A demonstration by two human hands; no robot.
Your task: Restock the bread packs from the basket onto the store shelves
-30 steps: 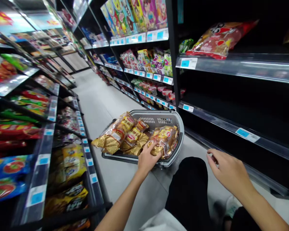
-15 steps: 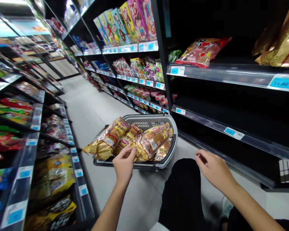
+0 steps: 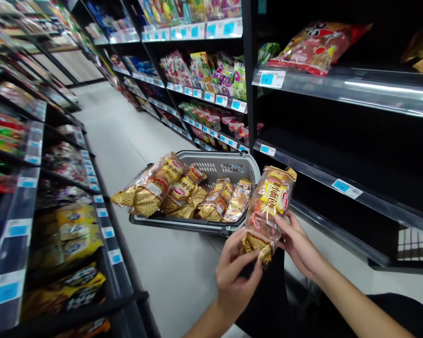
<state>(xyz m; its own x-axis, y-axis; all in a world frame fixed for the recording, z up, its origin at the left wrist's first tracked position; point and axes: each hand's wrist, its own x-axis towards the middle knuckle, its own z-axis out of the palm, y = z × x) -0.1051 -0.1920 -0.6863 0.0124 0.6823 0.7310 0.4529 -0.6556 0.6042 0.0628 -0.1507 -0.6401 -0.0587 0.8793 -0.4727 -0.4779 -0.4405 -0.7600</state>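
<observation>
Both my hands hold a clear-and-gold bag of bread (image 3: 270, 199), tilted in front of the black shelf unit. My left hand (image 3: 237, 272) pinches its gathered gold lower end. On the right side, my right hand (image 3: 298, 244) is closed round the bag, thumb on the front and fingers behind it. Just left of the held bag, a grey shopping basket (image 3: 183, 226) stands on the floor. Inside lie several similar gold bread bags (image 3: 215, 199); one larger bag (image 3: 155, 185) leans out over the basket's left rim.
At right, the black shelf (image 3: 338, 89) carries a red snack bag (image 3: 319, 47). Farther along are shelves of small colourful packets (image 3: 206, 72). The left rack (image 3: 21, 234) holds yellow and black bags close to the aisle floor (image 3: 109, 122).
A bread bag has come up from the right part of the basket and over to the right. My left hand moved right with it, and my right hand has taken hold too.
</observation>
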